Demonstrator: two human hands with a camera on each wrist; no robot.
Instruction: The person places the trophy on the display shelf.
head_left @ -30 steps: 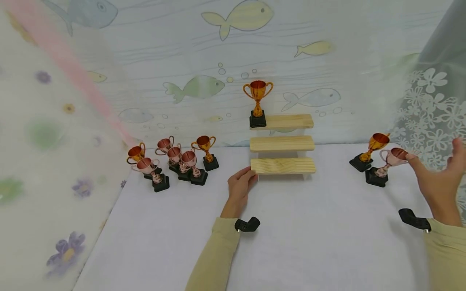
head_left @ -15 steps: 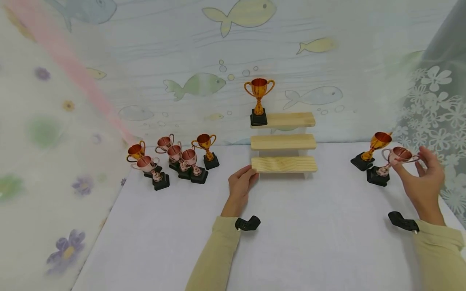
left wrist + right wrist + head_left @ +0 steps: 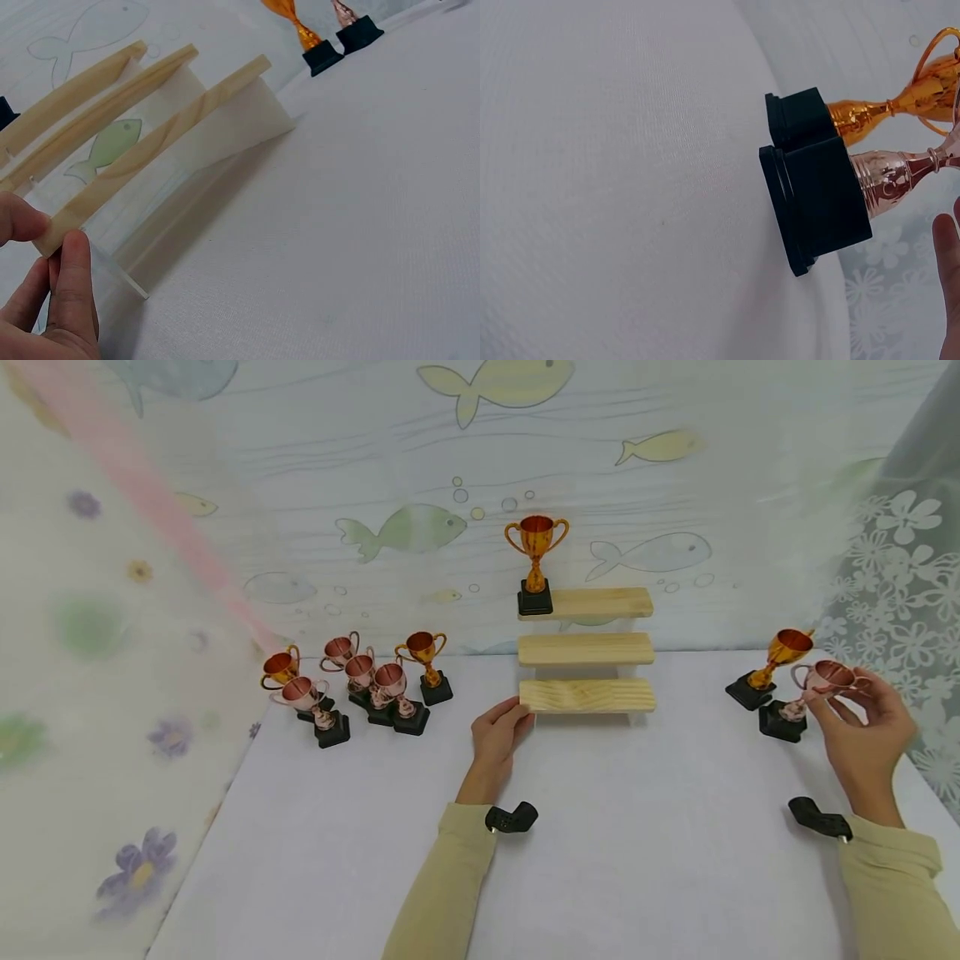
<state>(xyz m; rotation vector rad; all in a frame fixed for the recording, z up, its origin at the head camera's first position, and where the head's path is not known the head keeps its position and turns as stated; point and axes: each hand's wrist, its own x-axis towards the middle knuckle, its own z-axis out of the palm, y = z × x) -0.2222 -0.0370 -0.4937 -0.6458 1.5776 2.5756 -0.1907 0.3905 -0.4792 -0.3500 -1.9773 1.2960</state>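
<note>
I have the left hand (image 3: 495,743) pinching the three-tier wooden stand (image 3: 588,696), the right hand (image 3: 866,735) gripping the rose-gold trophy (image 3: 828,677); dragging it leftward could topple the gold trophy (image 3: 763,677) just beside.

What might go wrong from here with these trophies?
The right hand grips the pink trophy, close beside a gold trophy, so lifting might knock that one over.

The left hand pinches the left end of the bottom shelf; a tug there could topple the upper trophy, which stands at the left end of the top shelf.
</note>
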